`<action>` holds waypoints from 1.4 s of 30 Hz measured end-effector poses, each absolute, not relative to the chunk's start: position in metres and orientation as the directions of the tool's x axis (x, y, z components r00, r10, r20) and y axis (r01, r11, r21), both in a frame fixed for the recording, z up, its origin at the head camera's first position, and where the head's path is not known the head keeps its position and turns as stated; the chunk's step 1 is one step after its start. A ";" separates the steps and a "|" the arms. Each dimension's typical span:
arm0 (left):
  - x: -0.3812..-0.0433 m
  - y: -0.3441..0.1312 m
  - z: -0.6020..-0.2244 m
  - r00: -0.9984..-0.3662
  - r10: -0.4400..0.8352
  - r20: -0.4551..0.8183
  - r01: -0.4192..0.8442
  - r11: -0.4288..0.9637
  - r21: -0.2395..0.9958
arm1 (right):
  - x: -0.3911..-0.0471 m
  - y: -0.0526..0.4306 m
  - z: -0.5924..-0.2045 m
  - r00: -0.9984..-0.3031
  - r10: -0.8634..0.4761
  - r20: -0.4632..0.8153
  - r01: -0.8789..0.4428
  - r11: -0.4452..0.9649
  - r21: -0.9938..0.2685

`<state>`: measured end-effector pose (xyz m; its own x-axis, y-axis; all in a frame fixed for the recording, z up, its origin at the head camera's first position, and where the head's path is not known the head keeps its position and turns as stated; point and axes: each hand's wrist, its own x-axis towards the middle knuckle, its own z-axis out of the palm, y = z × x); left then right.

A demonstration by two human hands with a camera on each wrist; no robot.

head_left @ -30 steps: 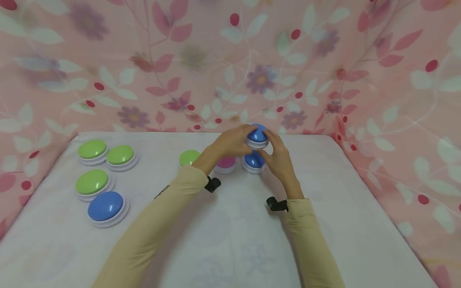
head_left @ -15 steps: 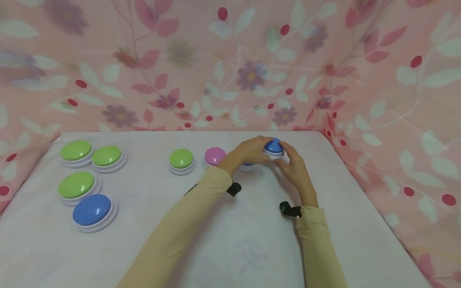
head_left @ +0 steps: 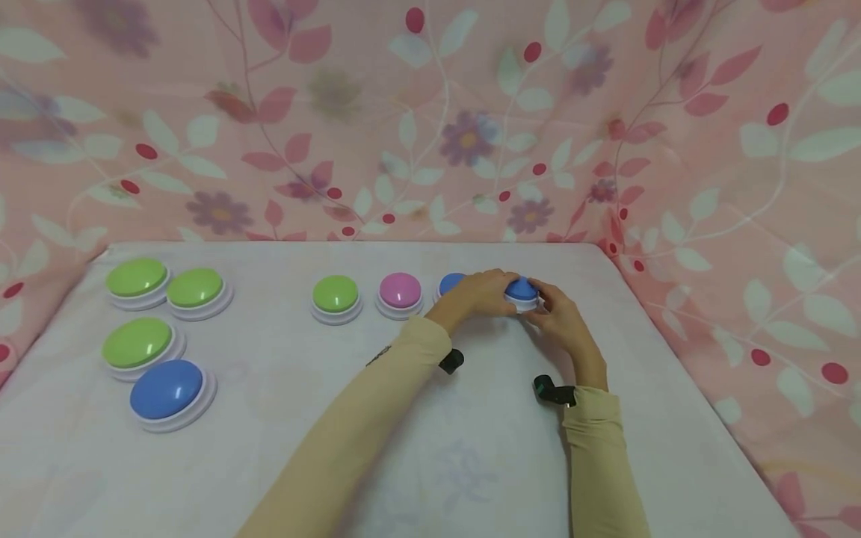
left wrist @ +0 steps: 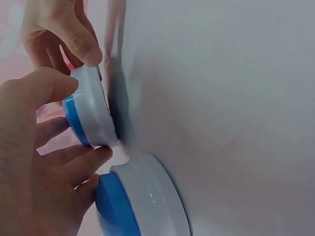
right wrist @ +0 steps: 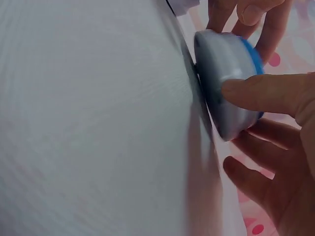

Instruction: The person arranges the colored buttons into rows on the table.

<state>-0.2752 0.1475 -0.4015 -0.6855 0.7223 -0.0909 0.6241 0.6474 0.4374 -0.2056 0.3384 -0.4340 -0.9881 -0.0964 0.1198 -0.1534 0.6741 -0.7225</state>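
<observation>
Both hands hold one round push button with a blue dome and a white base, at the right end of a row. My left hand grips its left side with thumb and fingers, and my right hand grips its right side. In the left wrist view the held button's white base hangs close over the table, slightly tilted. Just beside the left hand's fingers stands another blue button, partly hidden by that hand in the head view.
Left along the row stand a pink button and a green button. Several more lie at the table's left: green buttons and a blue button. A floral curtain rises behind the white table.
Both hands have carried the blue button rightward and down, from over the other blue button to close above the table on its right. The head view has shifted a little to the right.
</observation>
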 end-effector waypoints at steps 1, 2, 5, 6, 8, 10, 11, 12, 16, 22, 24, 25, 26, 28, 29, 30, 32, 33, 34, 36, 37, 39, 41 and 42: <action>-0.275 0.148 -0.402 -0.686 0.722 -0.095 0.627 0.652 0.427 | -0.206 0.339 -0.435 -0.988 -0.104 0.111 -0.152 0.674 -0.723; -0.274 0.148 -0.401 -0.684 0.723 -0.096 0.630 0.652 0.421 | -0.207 0.339 -0.435 -0.989 -0.108 0.105 -0.151 0.673 -0.724; -0.273 0.149 -0.400 -0.675 0.732 -0.092 0.645 0.646 0.408 | -0.209 0.339 -0.437 -0.987 -0.122 0.108 -0.163 0.674 -0.720; -0.273 0.149 -0.399 -0.672 0.734 -0.093 0.649 0.645 0.403 | -0.209 0.339 -0.437 -0.986 -0.126 0.112 -0.167 0.675 -0.718; -0.272 0.148 -0.398 -0.670 0.736 -0.097 0.652 0.645 0.398 | -0.209 0.338 -0.437 -0.986 -0.123 0.112 -0.166 0.676 -0.718; -0.272 0.147 -0.398 -0.671 0.735 -0.102 0.652 0.650 0.391 | -0.210 0.337 -0.436 -0.987 -0.121 0.108 -0.161 0.676 -0.719; -0.272 0.146 -0.397 -0.673 0.732 -0.103 0.650 0.652 0.390 | -0.209 0.337 -0.436 -0.988 -0.117 0.102 -0.155 0.677 -0.720; -0.272 0.146 -0.397 -0.675 0.730 -0.104 0.648 0.654 0.389 | -0.209 0.336 -0.435 -0.989 -0.113 0.097 -0.148 0.677 -0.721; -0.271 0.142 -0.396 -0.678 0.727 -0.107 0.644 0.658 0.390 | -0.209 0.334 -0.434 -0.991 -0.103 0.082 -0.130 0.682 -0.720; -0.270 0.141 -0.396 -0.669 0.735 -0.112 0.661 0.657 0.363 | -0.207 0.333 -0.432 -0.995 -0.092 0.047 -0.097 0.681 -0.726; -0.270 0.142 -0.397 -0.668 0.736 -0.108 0.666 0.657 0.353 | -0.206 0.333 -0.432 -0.996 -0.085 0.032 -0.081 0.677 -0.731; -0.270 0.142 -0.398 -0.669 0.736 -0.104 0.667 0.657 0.351 | -0.206 0.334 -0.431 -0.996 -0.081 0.026 -0.074 0.675 -0.734; -0.270 0.142 -0.398 -0.672 0.733 -0.102 0.665 0.658 0.352 | -0.206 0.334 -0.431 -0.997 -0.077 0.020 -0.067 0.675 -0.735; -0.271 0.141 -0.399 -0.676 0.731 -0.091 0.663 0.657 0.358 | -0.206 0.334 -0.431 -0.998 -0.068 0.014 -0.056 0.676 -0.734; -0.271 0.140 -0.399 -0.678 0.731 -0.084 0.662 0.656 0.363 | -0.206 0.334 -0.431 -0.998 -0.066 0.012 -0.053 0.677 -0.734; -0.271 0.138 -0.399 -0.681 0.728 -0.078 0.658 0.656 0.370 | -0.206 0.334 -0.431 -0.998 -0.064 0.011 -0.051 0.679 -0.732; -0.272 0.134 -0.397 -0.688 0.723 -0.065 0.652 0.655 0.382 | -0.206 0.333 -0.430 -0.998 -0.060 0.010 -0.049 0.682 -0.730; -0.273 0.131 -0.396 -0.693 0.718 -0.059 0.647 0.657 0.386 | -0.206 0.333 -0.429 -0.998 -0.060 0.014 -0.052 0.684 -0.727; -0.273 0.129 -0.395 -0.697 0.715 -0.056 0.644 0.658 0.390 | -0.206 0.332 -0.429 -0.998 -0.063 0.018 -0.057 0.689 -0.722; -0.273 0.122 -0.392 -0.703 0.710 -0.052 0.639 0.662 0.392 | -0.206 0.331 -0.428 -0.997 -0.068 0.033 -0.072 0.706 -0.705; -0.274 0.119 -0.391 -0.705 0.707 -0.052 0.638 0.665 0.389 | -0.206 0.331 -0.427 -0.997 -0.068 0.040 -0.077 0.717 -0.693; -0.274 0.111 -0.388 -0.711 0.701 -0.055 0.634 0.673 0.381 | -0.207 0.328 -0.425 -0.996 -0.072 0.056 -0.091 0.744 -0.661; -0.274 0.101 -0.386 -0.719 0.693 -0.053 0.625 0.678 0.387 | -0.206 0.325 -0.422 -0.995 -0.074 0.069 -0.101 0.766 -0.635; -0.274 0.095 -0.386 -0.724 0.688 -0.048 0.620 0.679 0.392 | -0.206 0.323 -0.420 -0.994 -0.074 0.075 -0.104 0.774 -0.625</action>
